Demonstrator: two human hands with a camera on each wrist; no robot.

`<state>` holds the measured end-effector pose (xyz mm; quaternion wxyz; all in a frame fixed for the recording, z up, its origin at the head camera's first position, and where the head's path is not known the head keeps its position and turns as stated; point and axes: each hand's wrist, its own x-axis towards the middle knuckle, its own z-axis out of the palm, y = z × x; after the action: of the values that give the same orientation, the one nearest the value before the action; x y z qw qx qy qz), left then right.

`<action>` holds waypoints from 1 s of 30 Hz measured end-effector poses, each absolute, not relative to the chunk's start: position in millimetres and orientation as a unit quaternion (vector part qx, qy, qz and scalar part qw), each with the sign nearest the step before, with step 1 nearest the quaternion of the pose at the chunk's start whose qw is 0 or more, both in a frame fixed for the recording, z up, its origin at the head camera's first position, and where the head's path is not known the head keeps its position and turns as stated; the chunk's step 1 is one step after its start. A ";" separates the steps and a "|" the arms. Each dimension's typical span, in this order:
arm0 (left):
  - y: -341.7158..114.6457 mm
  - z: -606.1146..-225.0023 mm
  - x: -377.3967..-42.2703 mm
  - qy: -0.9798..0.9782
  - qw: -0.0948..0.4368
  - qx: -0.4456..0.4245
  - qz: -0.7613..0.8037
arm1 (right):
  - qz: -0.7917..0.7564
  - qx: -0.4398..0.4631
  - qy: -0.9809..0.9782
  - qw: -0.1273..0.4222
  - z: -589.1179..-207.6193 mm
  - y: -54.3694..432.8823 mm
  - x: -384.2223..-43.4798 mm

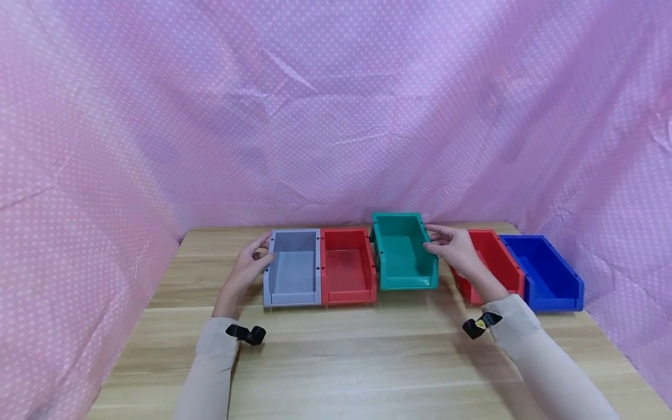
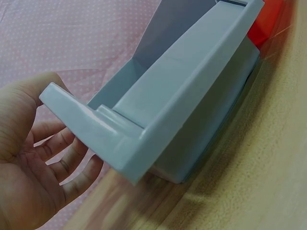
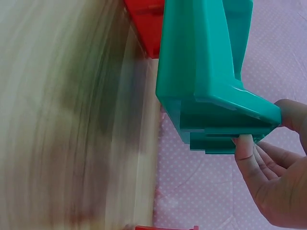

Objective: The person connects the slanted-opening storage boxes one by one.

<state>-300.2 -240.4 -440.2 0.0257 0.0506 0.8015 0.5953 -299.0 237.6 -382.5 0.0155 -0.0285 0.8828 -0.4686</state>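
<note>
In the head view my left hand (image 1: 245, 269) is at the left side wall of a grey plastic storage bin (image 1: 292, 300), its thumb over the rim and the fingers along the outside. The left wrist view shows the same grey bin (image 2: 177, 86) close up. A red bin (image 1: 349, 296) stands directly right of it. My right hand (image 1: 455, 251) pinches the right wall of a green bin (image 1: 408, 283), thumb inside and fingers outside. In the right wrist view this green bin (image 3: 192, 62) is raised above the tabletop.
Farther right, a second red bin (image 1: 490, 251) and a blue bin (image 1: 556, 302) stand side by side, the red one partly behind my right hand. All are on a wooden table (image 1: 336, 361). A pink dotted cloth (image 1: 336, 116) hangs behind and at both sides.
</note>
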 end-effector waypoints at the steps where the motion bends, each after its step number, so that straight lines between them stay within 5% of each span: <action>1: -241.4 -444.0 -302.2 0.802 0.025 0.051 0.595 | -0.467 -0.029 0.883 0.015 -381.8 237.4 -299.0; 15: -247.2 -463.3 -314.4 0.803 0.010 0.050 0.594 | -0.459 -0.034 0.887 0.021 -382.2 232.4 -299.8; 30: -237.7 -463.3 -289.3 0.804 0.001 0.031 0.594 | -0.374 -0.129 0.918 0.040 -376.7 241.2 -296.8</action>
<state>-289.3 -237.7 -463.3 0.0008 0.0314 0.8039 0.5939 -296.8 241.2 -376.7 0.0398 -0.1286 0.9175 -0.3742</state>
